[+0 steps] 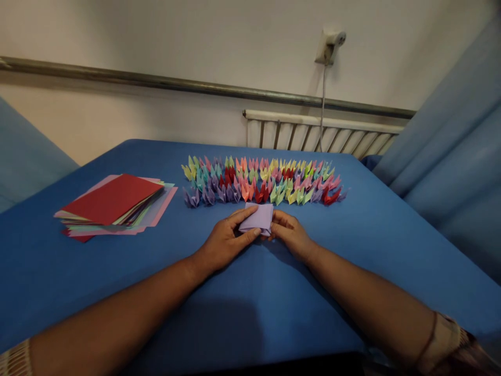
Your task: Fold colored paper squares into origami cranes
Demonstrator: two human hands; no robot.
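Observation:
A folded lilac paper [260, 218] lies on the blue table [250, 292] just in front of me. My left hand [227, 241] pinches its left edge between thumb and fingers. My right hand [290, 235] grips the paper's right edge with closed fingers. Beyond the paper stand several rows of small folded paper cranes [262, 180] in many colours.
A stack of coloured paper sheets [115, 206], red on top, lies at the left of the table. A radiator [321, 133] and a wall socket with a cable [329, 47] are behind the table. Blue fabric [454, 141] rises at the right.

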